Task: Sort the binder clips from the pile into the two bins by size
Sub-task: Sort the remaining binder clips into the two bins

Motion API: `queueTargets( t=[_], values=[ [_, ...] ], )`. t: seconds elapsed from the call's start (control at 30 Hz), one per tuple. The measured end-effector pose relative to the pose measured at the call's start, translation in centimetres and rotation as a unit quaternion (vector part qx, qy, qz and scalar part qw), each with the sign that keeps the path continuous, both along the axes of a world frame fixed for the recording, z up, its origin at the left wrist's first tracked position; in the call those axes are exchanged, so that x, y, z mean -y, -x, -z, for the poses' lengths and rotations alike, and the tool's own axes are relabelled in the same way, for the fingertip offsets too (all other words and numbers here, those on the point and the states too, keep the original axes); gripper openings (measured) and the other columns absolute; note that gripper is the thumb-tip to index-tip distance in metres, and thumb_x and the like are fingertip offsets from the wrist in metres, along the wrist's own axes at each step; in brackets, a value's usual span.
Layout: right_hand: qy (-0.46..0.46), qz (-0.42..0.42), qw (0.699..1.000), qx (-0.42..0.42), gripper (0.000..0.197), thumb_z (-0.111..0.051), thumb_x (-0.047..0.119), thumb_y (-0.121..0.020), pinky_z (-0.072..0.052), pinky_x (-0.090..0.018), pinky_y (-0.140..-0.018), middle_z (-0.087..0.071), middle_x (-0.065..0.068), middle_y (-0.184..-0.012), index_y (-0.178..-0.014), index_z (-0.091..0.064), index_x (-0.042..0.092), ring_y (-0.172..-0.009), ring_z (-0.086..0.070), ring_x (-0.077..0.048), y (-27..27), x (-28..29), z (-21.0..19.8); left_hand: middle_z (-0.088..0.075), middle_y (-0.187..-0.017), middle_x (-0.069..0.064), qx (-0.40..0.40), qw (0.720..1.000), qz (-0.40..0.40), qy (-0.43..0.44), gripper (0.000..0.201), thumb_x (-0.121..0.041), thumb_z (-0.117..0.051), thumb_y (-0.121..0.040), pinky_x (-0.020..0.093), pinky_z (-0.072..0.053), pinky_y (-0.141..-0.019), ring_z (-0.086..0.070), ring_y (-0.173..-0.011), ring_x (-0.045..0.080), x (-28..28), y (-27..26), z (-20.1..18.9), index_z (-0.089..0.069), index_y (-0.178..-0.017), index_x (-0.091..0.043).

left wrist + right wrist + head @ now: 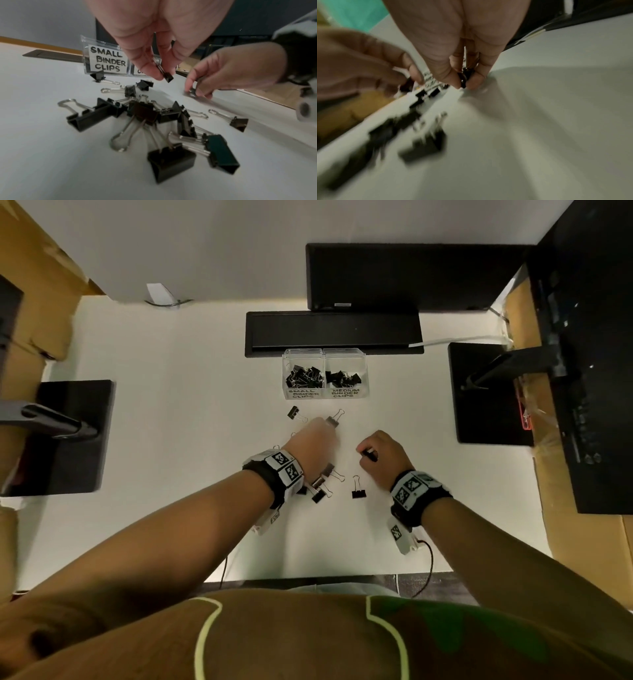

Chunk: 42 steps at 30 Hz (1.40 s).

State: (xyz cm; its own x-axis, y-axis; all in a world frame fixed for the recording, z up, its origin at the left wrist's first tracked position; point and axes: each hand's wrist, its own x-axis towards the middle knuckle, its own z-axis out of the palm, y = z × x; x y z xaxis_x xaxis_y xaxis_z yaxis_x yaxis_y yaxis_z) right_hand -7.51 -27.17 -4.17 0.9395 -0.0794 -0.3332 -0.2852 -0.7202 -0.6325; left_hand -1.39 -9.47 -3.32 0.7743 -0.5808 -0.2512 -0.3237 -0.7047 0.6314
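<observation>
Two clear bins stand side by side at the back, the left one labelled small binder clips and the right one labelled medium; both hold black clips. A pile of black binder clips of mixed sizes lies under my left wrist. My left hand hangs above the table and pinches a small clip by its wire handles. To its right, my right hand pinches another small clip down at the table surface.
Loose clips lie near the bins and one lies right of the pile. A black slot cover sits behind the bins. Black stand bases sit at the left and right. The right wrist view is blurred.
</observation>
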Motion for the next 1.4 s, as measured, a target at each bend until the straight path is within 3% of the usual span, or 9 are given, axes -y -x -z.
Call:
queueTargets(
  t=[0.17, 0.33, 0.47, 0.67, 0.87, 0.97, 1.07, 1.17, 1.4],
  values=[
    [-0.083, 0.12, 0.987, 0.065, 0.016, -0.064, 0.008, -0.08, -0.041, -0.012, -0.07, -0.062, 0.001, -0.104, -0.094, -0.068, 0.015, -0.072, -0.05, -0.002, -5.1, 0.2, -3.4, -0.059, -0.117, 0.012, -0.017, 0.998, 0.039, -0.054, 0.042, 0.0, -0.038, -0.088, 0.033, -0.047, -0.087, -0.055, -0.104, 0.028, -0.4, 0.5, -0.8, -0.052, -0.125, -0.013],
    [-0.051, 0.087, 0.988, 0.121, 0.016, -0.064, 0.011, -0.083, -0.043, -0.017, -0.072, -0.061, 0.0, -0.105, -0.098, -0.067, 0.014, -0.079, -0.05, -0.005, -11.5, -0.4, -6.1, -0.042, -0.131, 0.012, -0.051, 0.993, 0.034, -0.101, 0.041, -0.002, -0.039, -0.092, 0.029, -0.037, -0.062, -0.04, -0.058, 0.014, -0.5, 1.3, -0.8, -0.04, -0.131, -0.013],
    [0.009, 0.017, 0.995, 0.101, 0.021, -0.062, 0.013, -0.085, -0.049, -0.026, -0.082, -0.059, -0.004, -0.113, -0.105, -0.064, 0.015, -0.089, -0.051, -0.011, -13.7, -0.9, -5.7, -0.043, -0.122, 0.015, -0.065, 0.993, 0.035, -0.091, 0.024, -0.006, -0.038, -0.095, 0.029, -0.043, -0.07, -0.044, -0.064, 0.017, -0.6, 1.3, -0.8, -0.055, -0.112, -0.006],
    [0.038, -0.006, 0.994, 0.102, 0.03, -0.056, 0.014, -0.088, -0.037, -0.03, -0.104, -0.05, -0.007, -0.131, -0.116, -0.061, 0.021, -0.124, -0.045, -0.022, -11.1, -0.8, -5.1, -0.043, -0.12, 0.011, -0.05, 0.994, 0.049, -0.082, 0.027, -0.015, -0.051, -0.088, 0.026, -0.044, -0.077, -0.045, -0.075, 0.013, -0.8, 1.3, -0.4, -0.055, -0.114, -0.007],
    [0.086, -0.114, 0.987, -0.071, 0.012, -0.055, 0.022, -0.088, -0.042, -0.027, -0.078, -0.056, -0.006, -0.106, -0.098, -0.059, 0.017, -0.094, -0.057, -0.022, -2.0, -1.7, -3.8, -0.04, -0.124, 0.011, -0.016, 0.984, 0.122, -0.128, 0.039, -0.014, -0.054, -0.09, 0.029, -0.045, -0.085, -0.053, -0.103, 0.026, -0.6, 1.7, 0.1, -0.051, -0.129, -0.011],
    [0.108, -0.146, 0.97, -0.161, 0.026, -0.062, 0.034, -0.085, -0.044, -0.031, -0.076, -0.044, -0.004, -0.107, -0.102, -0.053, 0.017, -0.088, -0.054, -0.023, 2.0, -2.2, -2.3, -0.042, -0.121, 0.014, 0.005, 0.98, 0.144, -0.135, 0.037, -0.011, -0.054, -0.089, 0.034, -0.047, -0.086, -0.052, -0.102, 0.029, -0.5, 1.6, 0.3, -0.051, -0.126, -0.009],
    [0.097, -0.124, 0.976, -0.153, 0.026, -0.064, 0.026, -0.083, -0.039, -0.028, -0.071, -0.042, -0.006, -0.109, -0.103, -0.051, 0.014, -0.083, -0.049, -0.021, 3.2, -2.5, -1.4, -0.043, -0.117, 0.015, 0.005, 0.982, 0.136, -0.131, 0.032, -0.006, -0.054, -0.086, 0.034, -0.046, -0.08, -0.051, -0.097, 0.03, -0.3, 1.4, 0.1, -0.052, -0.118, -0.004],
    [0.08, -0.096, 0.985, -0.122, 0.026, -0.056, 0.01, -0.081, -0.037, -0.028, -0.075, -0.047, -0.008, -0.108, -0.106, -0.053, 0.012, -0.098, -0.05, -0.026, 2.1, -2.2, -1.1, -0.045, -0.112, 0.017, -0.002, 0.987, 0.119, -0.108, 0.029, 0.002, -0.053, -0.081, 0.035, -0.045, -0.075, -0.052, -0.092, 0.03, -0.3, 1.3, 0.0, -0.052, -0.109, -0.002],
    [0.067, -0.058, 0.996, -0.03, 0.052, -0.056, 0.005, -0.081, -0.036, -0.033, -0.104, -0.044, -0.012, -0.131, -0.132, -0.047, 0.006, -0.124, -0.039, -0.028, -4.1, -2.4, -1.4, -0.061, -0.1, 0.014, -0.03, 0.999, 0.005, -0.035, 0.019, 0.005, -0.045, -0.081, 0.027, -0.039, -0.072, -0.049, -0.08, 0.02, -0.9, 0.3, -0.6, -0.055, -0.094, -0.004]
  ],
)
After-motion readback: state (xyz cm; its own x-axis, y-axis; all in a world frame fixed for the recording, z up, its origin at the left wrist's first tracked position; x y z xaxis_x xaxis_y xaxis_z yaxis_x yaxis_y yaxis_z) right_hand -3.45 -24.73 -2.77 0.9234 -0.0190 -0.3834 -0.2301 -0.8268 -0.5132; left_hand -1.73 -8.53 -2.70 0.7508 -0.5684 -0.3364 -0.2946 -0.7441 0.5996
